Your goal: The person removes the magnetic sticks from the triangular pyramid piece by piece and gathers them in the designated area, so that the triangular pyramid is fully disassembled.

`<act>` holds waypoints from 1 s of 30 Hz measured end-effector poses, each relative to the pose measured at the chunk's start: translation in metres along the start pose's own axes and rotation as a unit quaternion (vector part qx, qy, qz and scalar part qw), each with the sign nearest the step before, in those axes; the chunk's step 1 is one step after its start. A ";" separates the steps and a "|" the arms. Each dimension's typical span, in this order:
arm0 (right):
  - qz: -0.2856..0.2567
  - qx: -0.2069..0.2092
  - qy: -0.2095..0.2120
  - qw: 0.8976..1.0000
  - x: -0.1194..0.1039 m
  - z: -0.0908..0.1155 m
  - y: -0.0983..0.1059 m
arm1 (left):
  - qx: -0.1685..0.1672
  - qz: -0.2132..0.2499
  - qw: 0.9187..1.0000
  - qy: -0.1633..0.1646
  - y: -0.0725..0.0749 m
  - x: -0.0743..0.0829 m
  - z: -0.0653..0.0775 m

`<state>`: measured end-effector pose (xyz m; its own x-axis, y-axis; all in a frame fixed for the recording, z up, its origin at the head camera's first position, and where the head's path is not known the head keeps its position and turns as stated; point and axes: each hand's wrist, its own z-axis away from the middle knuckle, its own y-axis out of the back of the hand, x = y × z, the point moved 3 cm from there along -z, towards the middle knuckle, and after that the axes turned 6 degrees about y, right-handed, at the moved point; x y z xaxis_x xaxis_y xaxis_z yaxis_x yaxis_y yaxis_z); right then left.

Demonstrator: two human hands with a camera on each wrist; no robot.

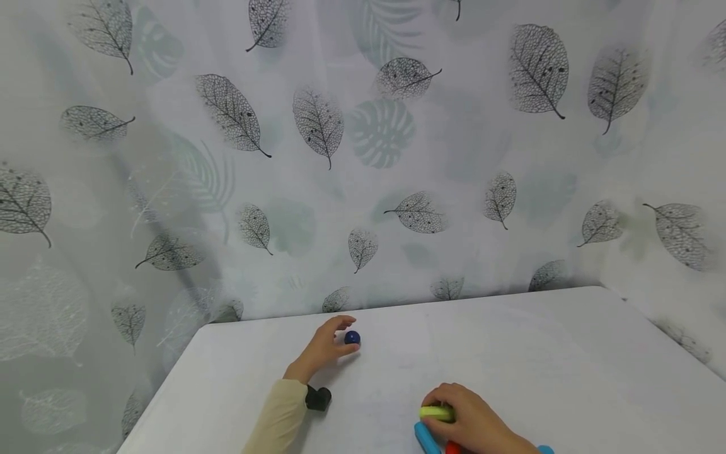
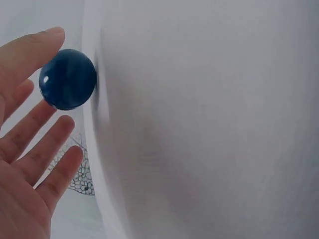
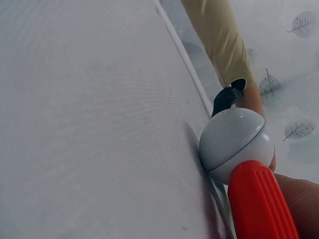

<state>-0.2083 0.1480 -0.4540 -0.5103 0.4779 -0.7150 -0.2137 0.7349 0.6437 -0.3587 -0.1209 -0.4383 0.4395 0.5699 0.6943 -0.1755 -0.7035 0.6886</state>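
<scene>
Near the far edge of the white table, a glossy dark blue ball [image 1: 352, 337] sits between the spread thumb and fingers of my left hand [image 1: 323, 347]. In the left wrist view the thumb overlaps the top of the blue ball [image 2: 68, 79], and the fingers stand loosely extended. My right hand [image 1: 467, 419], at the near side, grips a yellow-green stick [image 1: 437, 413] between fingers and thumb. Just below it lie a light blue stick [image 1: 426, 438] and a red stick [image 1: 452, 448]. Close up in the right wrist view, a grey-white ball [image 3: 234, 144] meets the end of the ribbed red stick [image 3: 261, 204].
The white table [image 1: 510, 353] reaches back to a curtain [image 1: 420, 157] printed with leaves. Another light blue piece [image 1: 546, 449] peeks out beside the right wrist at the bottom edge. A black wrist camera [image 1: 319, 398] is strapped on the left wrist, by the beige sleeve [image 1: 278, 416].
</scene>
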 end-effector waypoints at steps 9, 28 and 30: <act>0.002 -0.004 0.002 1.000 -0.001 -0.001 -0.001 | -0.001 -0.005 1.000 -0.026 -0.003 0.011 0.008; 0.000 -0.008 -0.003 1.000 -0.002 -0.003 0.001 | -0.023 -0.045 0.996 -0.068 -0.013 0.054 0.022; -0.005 -0.013 -0.006 1.000 -0.002 -0.003 0.002 | -0.030 -0.050 0.996 -0.073 -0.015 0.060 0.023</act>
<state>-0.2097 0.1473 -0.4500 -0.4985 0.4759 -0.7246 -0.2403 0.7273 0.6429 -0.3092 -0.0860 -0.4119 0.5801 0.5649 0.5868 -0.1745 -0.6175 0.7669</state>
